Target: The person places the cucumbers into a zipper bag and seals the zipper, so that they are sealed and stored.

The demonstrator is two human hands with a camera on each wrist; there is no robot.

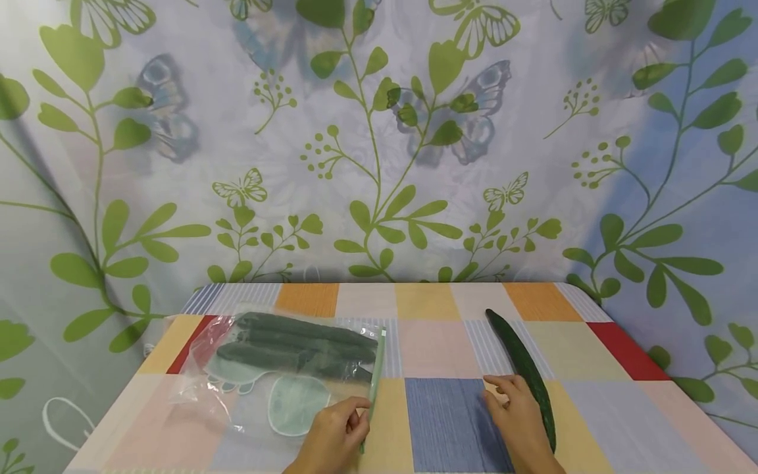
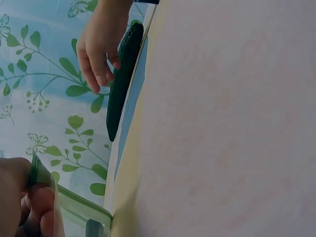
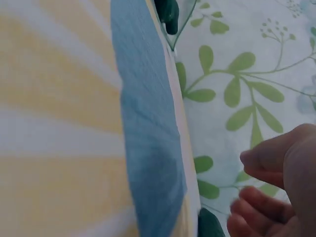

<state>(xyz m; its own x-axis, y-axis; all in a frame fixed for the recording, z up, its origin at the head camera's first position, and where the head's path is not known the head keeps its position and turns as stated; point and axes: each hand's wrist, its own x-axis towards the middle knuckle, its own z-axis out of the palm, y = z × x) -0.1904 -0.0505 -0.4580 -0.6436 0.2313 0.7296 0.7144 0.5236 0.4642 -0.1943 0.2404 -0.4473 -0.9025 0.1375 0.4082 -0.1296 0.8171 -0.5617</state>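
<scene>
A clear plastic zip bag (image 1: pixel 198 359) lies on the left of the table with several dark green cucumbers (image 1: pixel 296 337) inside. Its green zip edge (image 1: pixel 379 362) faces right. My left hand (image 1: pixel 334 428) pinches the near part of that edge, and the left wrist view shows the bag's mouth (image 2: pixel 84 203) spread apart by the fingers. One long, curved cucumber (image 1: pixel 524 359) lies loose on the right. Beside it, just to its left, my right hand (image 1: pixel 518 418) hovers with fingers loosely bent and nothing between them. In the right wrist view thumb and fingers stand apart.
A patchwork-patterned cloth (image 1: pixel 438 349) covers the table. Behind it hangs a pale curtain (image 1: pixel 367 178) with green leaves and butterflies, close along the back edge. A stretch of cloth separates the bag from the loose cucumber.
</scene>
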